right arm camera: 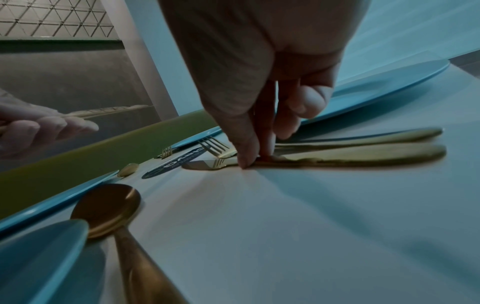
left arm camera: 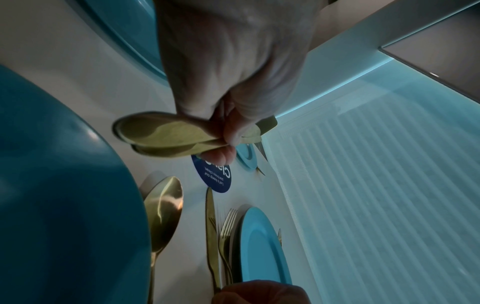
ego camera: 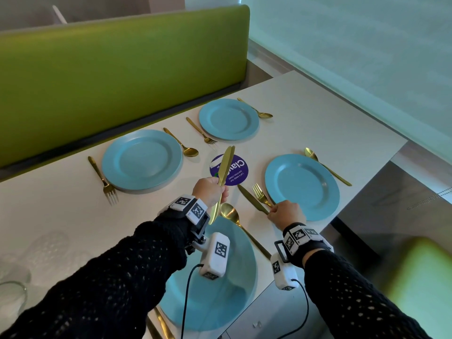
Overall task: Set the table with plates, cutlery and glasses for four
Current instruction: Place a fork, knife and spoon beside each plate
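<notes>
- The left hand (ego camera: 210, 189), centre of the head view, grips a bundle of gold knives (ego camera: 223, 173) by mid-handle, fingers curled round them; the blades point up-frame over the purple round sticker (ego camera: 236, 171). At least two are held; the exact count is hard to tell.
- The right hand (ego camera: 286, 214), right of centre, has its fingertips (right arm camera: 246, 160) pressed together on the handle of a knife (ego camera: 252, 200) that lies flat on the table (ego camera: 61, 216).
- That knife lies just beside a fork (ego camera: 261, 195), both left of the right-hand plate (ego camera: 302, 187). Its long axis runs diagonally, tip toward upper left, handle toward the right hand.
- My judgement: this setting's knife is being squared up against the fork, so the move turns on swinging its handle end parallel to the fork.
- Three other plates show no knife beside them: far (ego camera: 228, 118), left (ego camera: 141, 159) and near (ego camera: 232, 277). The left hand, carrying the bundle, is nearer those.
- Glasses (ego camera: 14, 285) sit blurred at lower left, seemingly not yet distributed.
</notes>
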A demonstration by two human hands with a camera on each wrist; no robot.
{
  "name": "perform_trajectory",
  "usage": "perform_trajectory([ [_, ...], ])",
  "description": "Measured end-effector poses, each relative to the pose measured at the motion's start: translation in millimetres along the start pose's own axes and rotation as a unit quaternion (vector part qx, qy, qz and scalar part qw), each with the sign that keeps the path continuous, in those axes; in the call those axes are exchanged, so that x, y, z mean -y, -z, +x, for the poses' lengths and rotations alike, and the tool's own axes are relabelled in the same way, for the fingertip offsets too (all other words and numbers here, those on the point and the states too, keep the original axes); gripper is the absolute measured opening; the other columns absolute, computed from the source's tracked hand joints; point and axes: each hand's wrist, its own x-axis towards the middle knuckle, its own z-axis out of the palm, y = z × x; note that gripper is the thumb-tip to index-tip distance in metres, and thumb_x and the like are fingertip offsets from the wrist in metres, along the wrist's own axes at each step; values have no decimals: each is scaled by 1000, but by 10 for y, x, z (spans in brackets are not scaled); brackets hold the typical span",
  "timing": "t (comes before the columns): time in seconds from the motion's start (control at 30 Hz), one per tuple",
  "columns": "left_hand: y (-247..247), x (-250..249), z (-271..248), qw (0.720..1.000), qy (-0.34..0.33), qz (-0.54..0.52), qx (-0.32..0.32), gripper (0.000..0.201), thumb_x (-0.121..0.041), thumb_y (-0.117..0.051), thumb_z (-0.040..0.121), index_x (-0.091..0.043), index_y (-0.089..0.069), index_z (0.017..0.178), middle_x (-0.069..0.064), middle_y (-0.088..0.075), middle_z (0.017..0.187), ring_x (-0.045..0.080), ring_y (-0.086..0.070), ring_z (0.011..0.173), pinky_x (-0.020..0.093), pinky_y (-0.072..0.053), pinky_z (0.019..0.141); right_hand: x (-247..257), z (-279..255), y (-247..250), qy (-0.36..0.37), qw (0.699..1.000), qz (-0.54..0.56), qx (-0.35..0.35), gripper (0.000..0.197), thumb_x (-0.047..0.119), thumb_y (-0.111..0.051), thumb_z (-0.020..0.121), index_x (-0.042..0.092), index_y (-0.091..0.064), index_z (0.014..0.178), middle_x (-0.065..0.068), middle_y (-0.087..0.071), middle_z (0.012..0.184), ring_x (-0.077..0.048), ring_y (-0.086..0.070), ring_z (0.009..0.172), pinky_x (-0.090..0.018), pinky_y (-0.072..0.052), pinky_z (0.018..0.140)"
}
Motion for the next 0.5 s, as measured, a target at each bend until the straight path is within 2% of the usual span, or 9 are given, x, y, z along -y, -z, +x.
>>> perform_trajectory([
  [0.1, -4, 11, 14, 1000, -1, -2, 1, 15, -6, -50, 94, -5, -64, 100, 5, -62, 79, 20, -60, 81, 34, -55, 88, 8, -28, 13, 1, 1000, 3, 0, 19, 21, -56, 86, 14, -73, 93, -9, -69, 90, -26, -65, 85, -34, -56, 79],
  [0.2, 0, 16, 19, 1000, -2, -2, 4, 14, -5, -49, 94, -7, -63, 91, 5, -62, 77, 20, -60, 80, 35, -55, 88, 34, -57, 44, 1, 1000, 14, 2, 17, 21, -61, 84, 15, -74, 93, -8, -69, 91, -25, -65, 84, -33, -56, 79],
  [0.27, 19, 10, 8, 1000, -6, -13, 8, 17, -5, -48, 95, -9, -61, 85, 6, -63, 77, 20, -61, 76, 34, -56, 81, 79, -84, 104, 11, 1000, 26, -2, 16, 23, -64, 83, 16, -75, 93, -6, -68, 87, -23, -64, 82, -32, -55, 79],
  [0.3, 29, 3, -4, 1000, -7, -20, 13, 17, -5, -46, 96, -9, -60, 87, 7, -63, 78, 19, -61, 72, 31, -55, 75, 117, -102, 141, 26, 999, 29, -5, 16, 23, -63, 84, 16, -75, 93, -6, -68, 85, -23, -63, 81, -31, -55, 79],
  [0.4, 80, -56, -64, 999, -8, -34, 32, 11, -8, -42, 98, -7, -52, 100, 12, -64, 85, 18, -62, 66, 25, -51, 61, 348, -208, 288, 111, 992, 40, -34, 20, 25, -60, 86, 20, -74, 100, -4, -71, 95, -23, -64, 89, -31, -53, 82],
  [0.5, 176, -135, -113, 999, -8, -24, 45, 7, -12, -38, 100, -10, -45, 99, 11, -64, 84, 20, -65, 62, 25, -50, 53, 682, -338, 386, 252, 962, 67, -79, 20, 20, -67, 82, 23, -75, 100, 2, -71, 100, -19, -64, 92, -26, -50, 83],
])
